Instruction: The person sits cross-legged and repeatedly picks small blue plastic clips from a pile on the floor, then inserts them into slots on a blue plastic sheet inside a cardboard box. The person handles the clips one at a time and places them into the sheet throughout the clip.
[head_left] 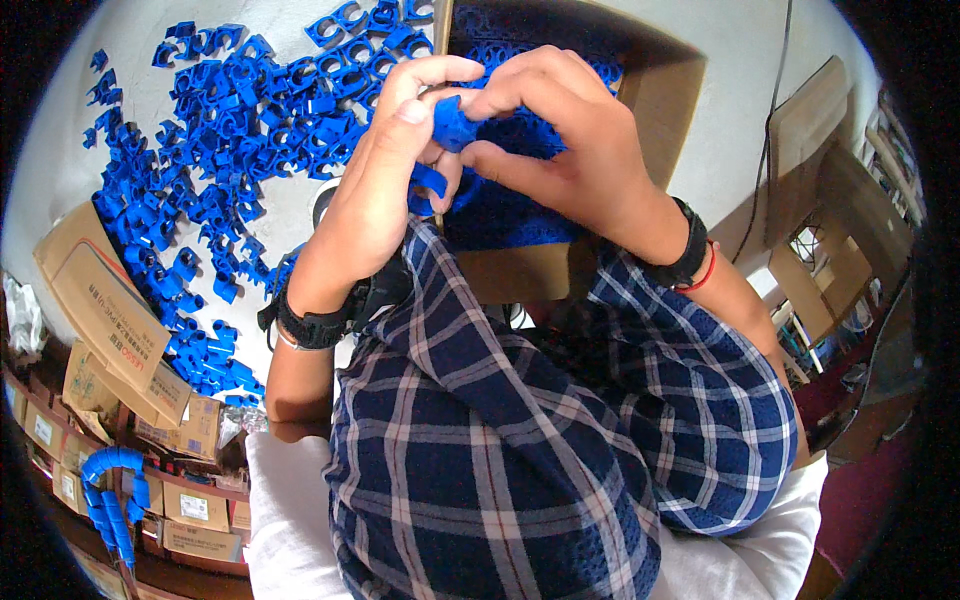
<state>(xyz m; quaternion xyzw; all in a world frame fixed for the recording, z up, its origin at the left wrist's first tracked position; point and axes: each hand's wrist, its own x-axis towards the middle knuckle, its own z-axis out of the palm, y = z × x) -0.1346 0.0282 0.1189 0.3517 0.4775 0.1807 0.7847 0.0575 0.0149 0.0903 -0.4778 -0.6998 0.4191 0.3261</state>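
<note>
My left hand (375, 185) is closed around blue plastic pieces that look like pipe clips. One curved blue clip (428, 181) shows below its fingers. Between both hands is another blue clip (455, 124), with the thumb and index finger of my right hand (565, 130) pinching its right side. The left fingers touch its other side. Both hands are over the near left part of an open cardboard box (665, 110), which holds many blue clips. Part of the left hand's grip is hidden behind its thumb.
Loose blue clips (230, 130) lie spread over the white surface at left. A flattened carton (105, 300) leans at its near left edge. Cardboard boxes (195, 505) and a chain of joined blue clips (110, 500) are at lower left. A dark cable (768, 130) runs down at right.
</note>
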